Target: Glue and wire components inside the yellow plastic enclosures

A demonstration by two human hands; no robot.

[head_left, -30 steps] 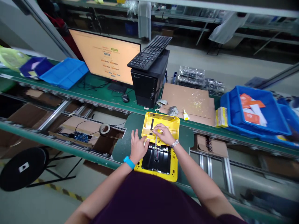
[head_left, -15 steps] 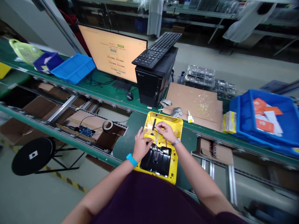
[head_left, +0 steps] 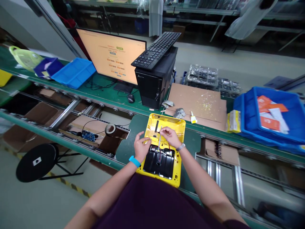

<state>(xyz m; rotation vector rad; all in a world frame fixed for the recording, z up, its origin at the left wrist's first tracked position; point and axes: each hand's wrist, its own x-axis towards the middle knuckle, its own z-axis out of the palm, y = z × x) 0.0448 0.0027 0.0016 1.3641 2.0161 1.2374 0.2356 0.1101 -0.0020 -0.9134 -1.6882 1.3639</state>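
Yellow housing [head_left: 166, 121] under left hand [head_left: 141, 147] and right hand [head_left: 171, 136]

And here's the workshop floor! A glowing monitor [head_left: 111, 55] stands on the green tabletop [head_left: 105, 97]. Beyond the monitor, white coats [head_left: 155, 19] hang by metal shelving racks [head_left: 195, 12], a blue bin [head_left: 141, 26] sitting low behind it, and a pale wall [head_left: 28, 25] runs along its left. Nearer than the monitor, down on the gray floor [head_left: 40, 203], a round black stool [head_left: 35, 163] sits just beside yellow-and-black hazard tape [head_left: 71, 187]!
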